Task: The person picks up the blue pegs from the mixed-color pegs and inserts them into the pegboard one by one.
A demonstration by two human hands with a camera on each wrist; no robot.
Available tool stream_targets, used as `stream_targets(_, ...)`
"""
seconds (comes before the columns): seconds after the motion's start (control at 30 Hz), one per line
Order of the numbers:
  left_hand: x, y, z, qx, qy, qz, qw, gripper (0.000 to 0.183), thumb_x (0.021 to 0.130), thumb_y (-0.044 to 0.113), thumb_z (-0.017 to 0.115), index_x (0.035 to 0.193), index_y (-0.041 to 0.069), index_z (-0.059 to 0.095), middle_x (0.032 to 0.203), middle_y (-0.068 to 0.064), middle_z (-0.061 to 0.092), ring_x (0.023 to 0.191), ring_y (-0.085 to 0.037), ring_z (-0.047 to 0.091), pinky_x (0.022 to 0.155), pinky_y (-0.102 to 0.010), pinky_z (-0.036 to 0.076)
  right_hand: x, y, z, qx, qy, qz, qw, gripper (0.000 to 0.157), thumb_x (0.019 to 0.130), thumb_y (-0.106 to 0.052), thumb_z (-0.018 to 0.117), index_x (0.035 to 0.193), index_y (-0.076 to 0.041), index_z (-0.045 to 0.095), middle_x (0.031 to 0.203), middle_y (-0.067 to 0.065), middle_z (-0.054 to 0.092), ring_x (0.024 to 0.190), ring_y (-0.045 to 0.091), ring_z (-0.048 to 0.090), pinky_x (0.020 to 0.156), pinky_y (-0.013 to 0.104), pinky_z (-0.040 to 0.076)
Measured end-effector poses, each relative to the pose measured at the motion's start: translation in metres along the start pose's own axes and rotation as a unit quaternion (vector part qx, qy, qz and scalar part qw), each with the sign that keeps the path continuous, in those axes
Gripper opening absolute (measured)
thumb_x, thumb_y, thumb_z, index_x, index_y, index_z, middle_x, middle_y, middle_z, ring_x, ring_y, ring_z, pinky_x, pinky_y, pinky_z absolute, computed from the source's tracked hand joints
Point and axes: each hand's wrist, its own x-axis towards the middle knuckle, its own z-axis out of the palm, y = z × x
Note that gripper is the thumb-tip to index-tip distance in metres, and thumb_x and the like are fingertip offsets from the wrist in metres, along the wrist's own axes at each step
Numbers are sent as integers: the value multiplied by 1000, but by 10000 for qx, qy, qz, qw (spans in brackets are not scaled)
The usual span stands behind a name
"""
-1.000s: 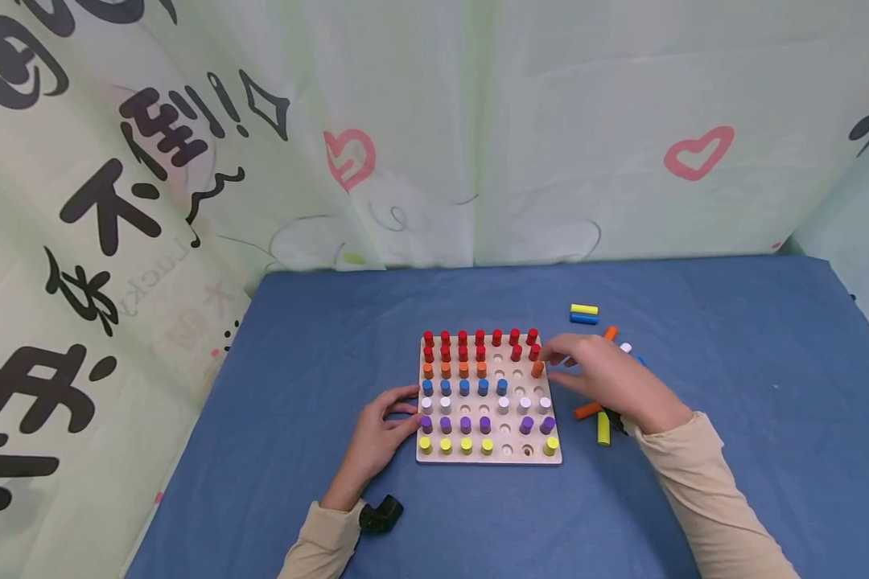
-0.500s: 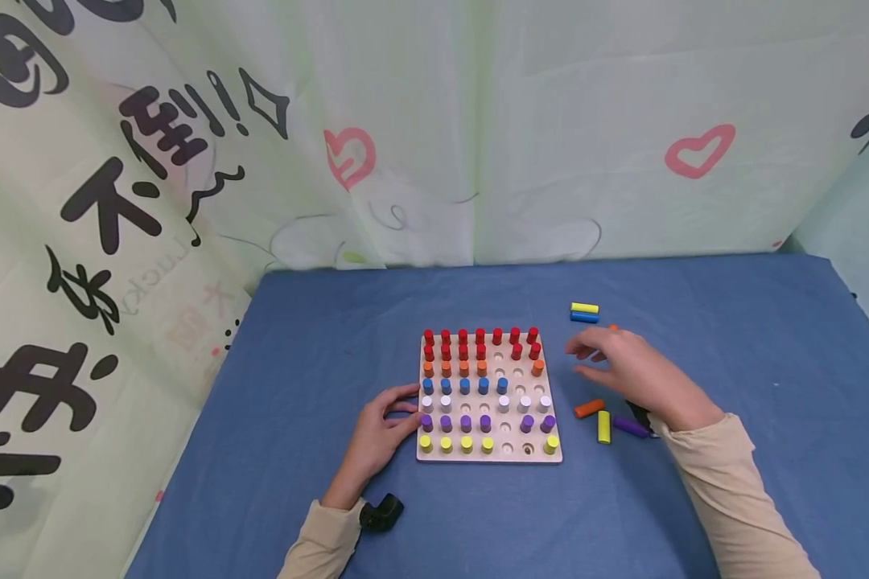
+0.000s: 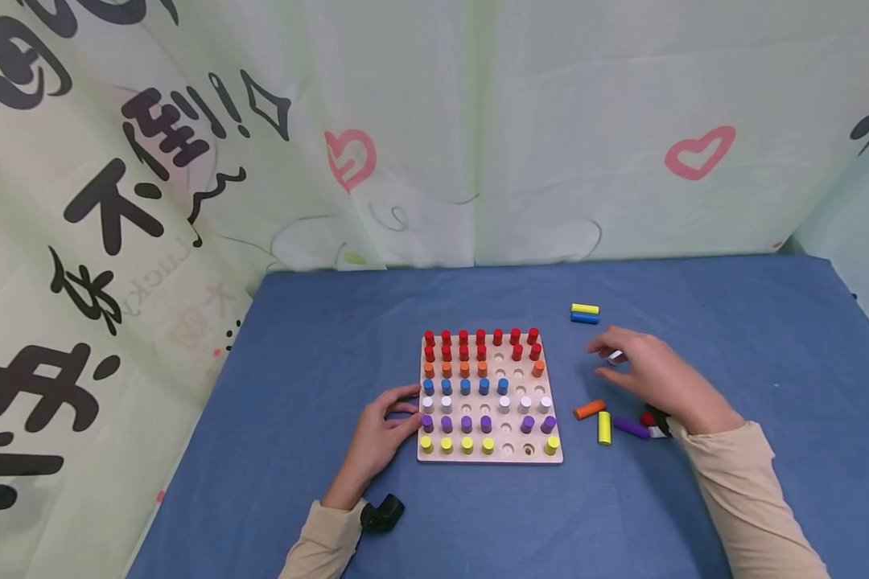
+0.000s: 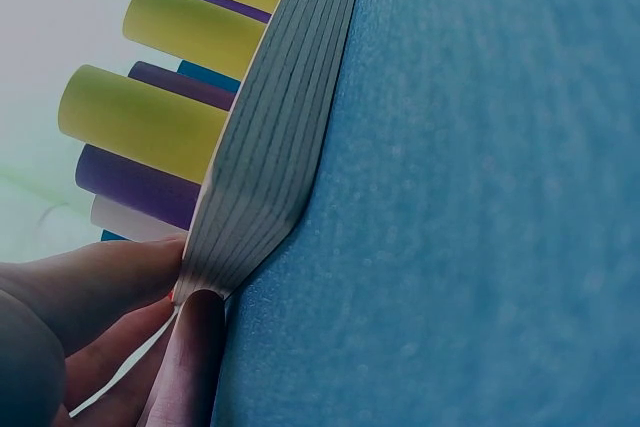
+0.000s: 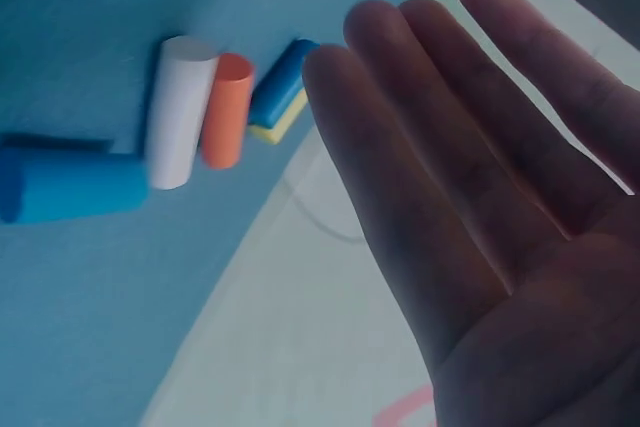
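A square wooden pegboard (image 3: 496, 454) stands in the middle of the table with rows of red, orange, blue, white, purple and yellow pegs. At its left edge my left hand (image 3: 382, 430) holds the board with thumb and fingers; close up, the digits (image 4: 205, 337) press against the board's edge (image 4: 270, 147). My right hand (image 3: 652, 374) is over the table right of the board. A white peg (image 3: 615, 356) shows between its thumb and fingers in the head view. In the right wrist view the fingers are straight, apart from that white peg (image 5: 182, 112) on the cloth.
Yellow (image 3: 584, 309) and blue (image 3: 584, 318) pegs lie together behind the right hand. Nearer are loose orange (image 3: 590, 409), yellow (image 3: 604, 428) and purple (image 3: 631, 428) pegs. Beside the white peg lie a blue peg (image 5: 80, 185) and an orange peg (image 5: 228, 112). A curtain hangs behind.
My right hand has moved right, away from the orange peg standing at the board's right edge, to above the loose pegs. The left hand stays at the board.
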Motion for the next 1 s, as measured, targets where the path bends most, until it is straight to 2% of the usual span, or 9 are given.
stream_targets(0.23, 0, -1, 0, -44, -25, 7, 10000, 44, 92, 12, 71, 134, 8, 60, 129, -11, 62, 102, -22, 66, 81, -29, 59, -5, 9, 3, -228, 46, 182, 9996, 30, 79, 0, 80, 107, 1, 68, 103, 14, 67, 94, 32, 64, 82, 52, 55)
stream_targets(0.5, 0, 0, -1, -68, -42, -2, 10000, 44, 92, 12, 71, 135, 8, 59, 131, -12, 61, 104, -22, 65, 82, -28, 58, -9, 21, 3, -447, 91, 394, 9982, 34, 79, -2, 81, 109, 4, 67, 112, 22, 63, 100, 38, 60, 87, 57, 52)
stream_targets(0.8, 1, -1, 0, 12, -25, 11, 10000, 44, 93, 13, 71, 135, 9, 59, 131, -11, 61, 104, -22, 65, 83, -28, 58, -12, 31, 4, -513, 42, 925, 9944, 34, 82, -4, 78, 111, 7, 65, 114, 27, 62, 104, 42, 59, 89, 59, 49)
stream_targets(1.0, 2, -2, 1, 21, -11, 17, 10000, 44, 92, 13, 71, 135, 9, 60, 131, -11, 61, 104, -22, 64, 83, -28, 58, -12, 38, 6, -517, -69, 1133, 9922, 37, 82, -5, 78, 113, 9, 63, 112, 28, 61, 103, 44, 58, 89, 61, 48)
